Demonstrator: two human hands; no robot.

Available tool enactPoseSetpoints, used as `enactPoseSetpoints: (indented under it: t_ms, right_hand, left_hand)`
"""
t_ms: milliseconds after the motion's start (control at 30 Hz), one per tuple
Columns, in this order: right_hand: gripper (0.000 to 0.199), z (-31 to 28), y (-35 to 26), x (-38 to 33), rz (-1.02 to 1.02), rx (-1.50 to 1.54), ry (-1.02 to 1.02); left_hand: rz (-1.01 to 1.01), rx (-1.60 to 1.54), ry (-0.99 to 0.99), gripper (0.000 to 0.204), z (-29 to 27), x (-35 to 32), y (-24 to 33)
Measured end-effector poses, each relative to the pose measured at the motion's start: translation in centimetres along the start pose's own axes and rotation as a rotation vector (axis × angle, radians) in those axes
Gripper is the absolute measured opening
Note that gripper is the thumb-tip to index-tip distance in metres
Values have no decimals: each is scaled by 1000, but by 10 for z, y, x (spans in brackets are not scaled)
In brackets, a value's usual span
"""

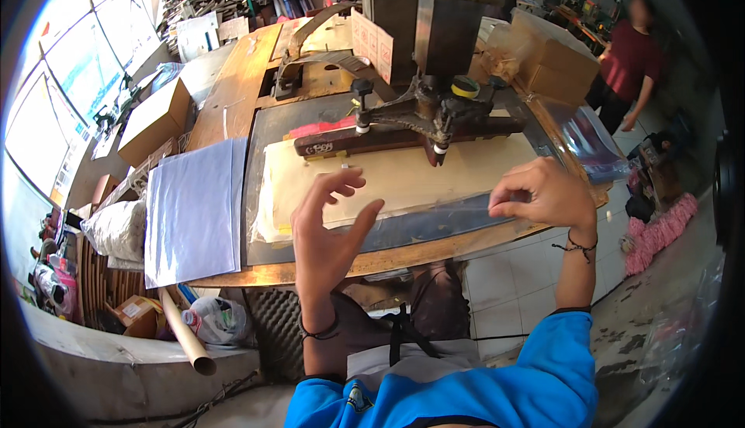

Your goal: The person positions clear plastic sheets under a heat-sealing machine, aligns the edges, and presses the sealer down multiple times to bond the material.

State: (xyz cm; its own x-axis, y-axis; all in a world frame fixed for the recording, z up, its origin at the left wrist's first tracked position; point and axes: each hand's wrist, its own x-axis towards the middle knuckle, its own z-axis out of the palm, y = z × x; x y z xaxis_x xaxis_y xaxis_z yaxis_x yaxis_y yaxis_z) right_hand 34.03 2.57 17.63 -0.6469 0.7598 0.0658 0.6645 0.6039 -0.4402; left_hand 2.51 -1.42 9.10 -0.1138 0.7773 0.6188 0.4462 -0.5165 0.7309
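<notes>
Right hand (543, 191) fingers pinching clear film (434, 214) edge below the press (434, 110). Left hand (330, 222) fingers spread, hovering over the film, on worktop (233, 94).

The press head (434, 110) stands at the middle of the table (233, 86). Just before it lies the board (403, 176), with a clear film strip (434, 222) along its near edge. Left of the press lies a stack of sheets (194, 211). Behind and right of the press sit cardboard boxes (555, 63); far left, another box (155, 121).
</notes>
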Motion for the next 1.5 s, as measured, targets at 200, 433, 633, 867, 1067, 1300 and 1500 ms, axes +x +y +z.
enactPoseSetpoints:
  t_ms: [200,433,633,867,1067,1300,1500]
  right_hand:
    - [20,19,-23,16,-179,-251,15]
    - [20,-6,-19,2,-11,-163,61]
    - [17,-2,-6,7,4,203,262]
    - [24,16,-15,17,108,462,366]
    - [21,31,-21,20,-29,432,395]
    - [19,30,-22,16,-63,386,396]
    - [16,30,-22,16,-33,359,367]
  left_hand:
    - [303,224,-485,27,28,16,36]
    - [41,24,-600,15,26,8,14]
    - [-52,-110,-652,16,21,18,21]
    - [-198,-408,-606,24,43,27,34]
    - [-204,-530,-495,22,56,31,37]
    - [-198,-574,-423,21,59,23,34]
    - [-238,-579,-472,25,57,17,28]
